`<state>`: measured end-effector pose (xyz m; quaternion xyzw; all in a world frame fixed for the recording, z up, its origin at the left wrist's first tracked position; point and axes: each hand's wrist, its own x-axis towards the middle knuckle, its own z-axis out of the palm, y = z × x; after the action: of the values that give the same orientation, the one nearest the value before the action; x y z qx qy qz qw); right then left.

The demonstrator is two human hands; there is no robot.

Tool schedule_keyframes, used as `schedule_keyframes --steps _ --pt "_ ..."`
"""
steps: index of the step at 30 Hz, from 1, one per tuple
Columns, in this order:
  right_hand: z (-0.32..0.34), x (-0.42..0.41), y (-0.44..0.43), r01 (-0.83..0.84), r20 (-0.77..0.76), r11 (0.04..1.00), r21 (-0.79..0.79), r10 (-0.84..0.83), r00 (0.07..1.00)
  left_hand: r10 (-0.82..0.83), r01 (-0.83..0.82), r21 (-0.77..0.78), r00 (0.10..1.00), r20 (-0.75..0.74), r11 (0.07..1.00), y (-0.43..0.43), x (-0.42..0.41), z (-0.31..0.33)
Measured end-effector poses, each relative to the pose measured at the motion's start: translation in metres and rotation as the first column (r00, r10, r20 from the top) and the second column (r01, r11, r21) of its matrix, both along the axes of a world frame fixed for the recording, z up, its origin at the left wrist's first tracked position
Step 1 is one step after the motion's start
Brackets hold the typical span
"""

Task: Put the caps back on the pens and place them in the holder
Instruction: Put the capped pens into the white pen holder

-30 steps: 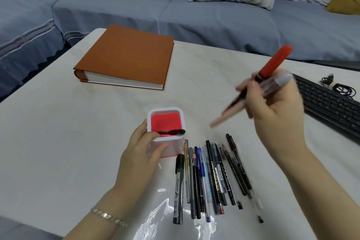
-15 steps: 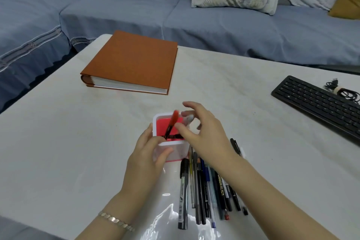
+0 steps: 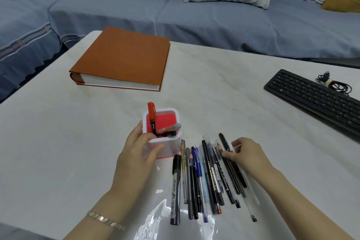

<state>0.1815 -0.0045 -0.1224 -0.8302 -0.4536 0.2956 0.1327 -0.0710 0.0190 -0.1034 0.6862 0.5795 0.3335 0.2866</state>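
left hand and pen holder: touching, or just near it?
Touching. The head view shows the left hand wrapped around the holder at its near left corner, with the thumb pressed across the front wall, the fingers against the left side, and no gap visible.

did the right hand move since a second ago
Yes. The right hand was raised above and to the right of the holder; it has come down onto the loose pens lying just right of it.
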Motion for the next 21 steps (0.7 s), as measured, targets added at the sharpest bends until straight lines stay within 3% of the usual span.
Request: schedule_keyframes --steps 3,11,16,18,21 --pt "0.001 -0.001 0.004 0.016 -0.070 1.000 0.007 -0.016 0.997 -0.012 0.012 0.023 1.000 0.003 1.000 0.000 0.000 0.001" --pt "-0.001 0.005 -0.004 -0.028 -0.001 0.998 0.063 0.028 1.000 -0.009 0.009 0.016 1.000 0.002 1.000 0.001 -0.001 -0.003" --pt "0.001 -0.003 0.005 -0.038 -0.044 0.999 -0.009 0.038 0.998 -0.020 0.020 0.003 1.000 0.006 1.000 0.000 -0.001 -0.002" --pt "0.010 -0.004 0.006 -0.074 -0.018 0.997 0.030 0.074 0.997 -0.031 0.031 0.001 0.999 0.014 1.000 0.000 -0.002 -0.001" --pt "0.046 -0.011 0.008 -0.116 0.017 0.967 0.228 0.115 0.993 -0.047 0.047 0.012 0.999 0.016 0.999 0.001 -0.002 0.000"
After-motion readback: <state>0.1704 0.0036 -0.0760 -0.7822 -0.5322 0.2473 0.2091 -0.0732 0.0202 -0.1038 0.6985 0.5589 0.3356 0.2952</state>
